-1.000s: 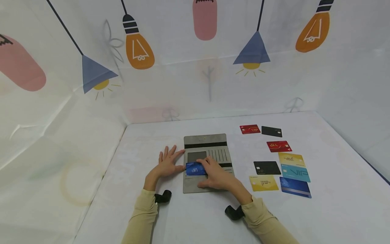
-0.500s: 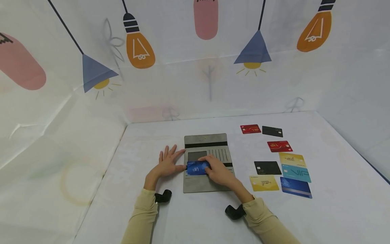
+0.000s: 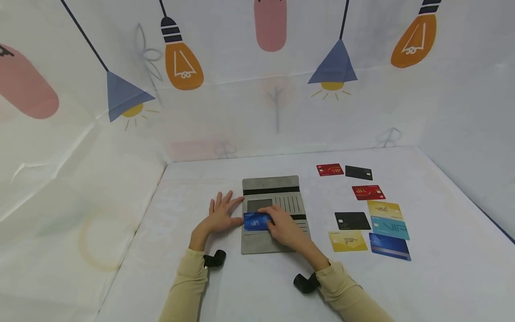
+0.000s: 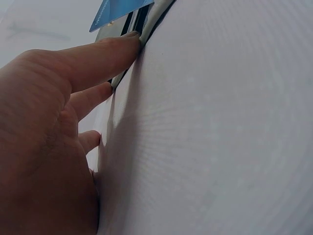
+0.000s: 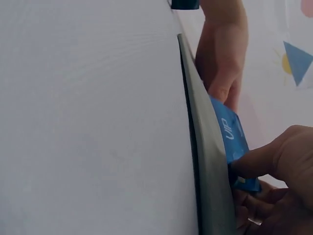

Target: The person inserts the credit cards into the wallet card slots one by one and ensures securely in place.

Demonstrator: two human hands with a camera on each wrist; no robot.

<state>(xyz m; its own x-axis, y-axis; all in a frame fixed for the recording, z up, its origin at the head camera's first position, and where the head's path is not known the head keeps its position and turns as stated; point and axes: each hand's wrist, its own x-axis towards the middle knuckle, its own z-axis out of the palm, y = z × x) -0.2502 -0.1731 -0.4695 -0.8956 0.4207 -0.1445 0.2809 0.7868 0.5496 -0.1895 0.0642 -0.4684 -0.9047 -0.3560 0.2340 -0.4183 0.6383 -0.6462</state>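
An open grey card wallet (image 3: 257, 245) lies flat on the white table, with slots and black bands across its inside. Over its left half is a blue VIP card (image 3: 255, 222), pinched at its right end between the thumb and fingers of my right hand (image 3: 286, 229). In the right wrist view the blue card (image 5: 231, 129) stands tilted up from the wallet's surface. My left hand (image 3: 218, 220) rests beside the wallet with fingers spread, thumb and forefinger touching its left edge. The left wrist view shows the thumb (image 4: 105, 58) pressing that edge, close below the card.
Right of the wallet lie several loose cards: red cards (image 3: 330, 169) (image 3: 368, 192), black cards (image 3: 359, 173) (image 3: 352, 221), yellow cards (image 3: 348, 241) (image 3: 385, 210), a teal card (image 3: 390, 228) and another blue card (image 3: 390, 246). A printed white sheet (image 3: 225, 116) rises behind the table.
My right thumb has drawn in from the wallet's lower part to the card's right end. The card has shifted slightly within the wallet area. My left hand stays at the wallet's edge.
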